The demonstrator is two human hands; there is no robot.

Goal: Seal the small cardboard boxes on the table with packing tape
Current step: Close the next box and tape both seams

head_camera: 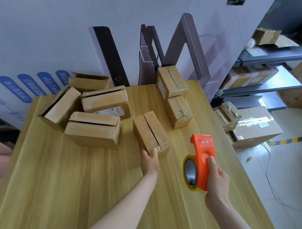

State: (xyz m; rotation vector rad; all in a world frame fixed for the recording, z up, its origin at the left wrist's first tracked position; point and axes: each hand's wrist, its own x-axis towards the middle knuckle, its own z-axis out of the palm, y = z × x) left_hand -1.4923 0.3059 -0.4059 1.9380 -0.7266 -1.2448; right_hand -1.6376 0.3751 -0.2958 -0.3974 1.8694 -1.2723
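**Box pinned, tape gun hovering**

The small box (151, 131) sat roughly mid-table (74, 180), its long side running away from the person and its top seam facing up. The left hand (150, 160) had its fingers curled over the near end with the thumb up on top, so it was a proper grip on that end. The seam looked glossy, like tape might already be on it, but the view was too soft for me to call it.

My take on handling: it's light, stiff cardboard that's smooth enough to skate on the wood. The flaps would probably sag if you leaned on the middle. I'd hold it by the ends or side walls and keep off the seam.

The right hand (216, 179) was wrapped round the orange tape dispenser (203, 161), thumb flat on its side. It was held just right of the box, toothed end pointing away and tape roll (190, 173) on its left.

For room, there was bare wood on the near side and to the box's left. A heap of loose-flapped boxes (92, 129) crowded the far left. 2 more boxes (179, 112) stood close behind on the right. The table's right edge ran close by the dispenser hand, with shelving (270, 55) and floor cartons (255, 129) beyond it.
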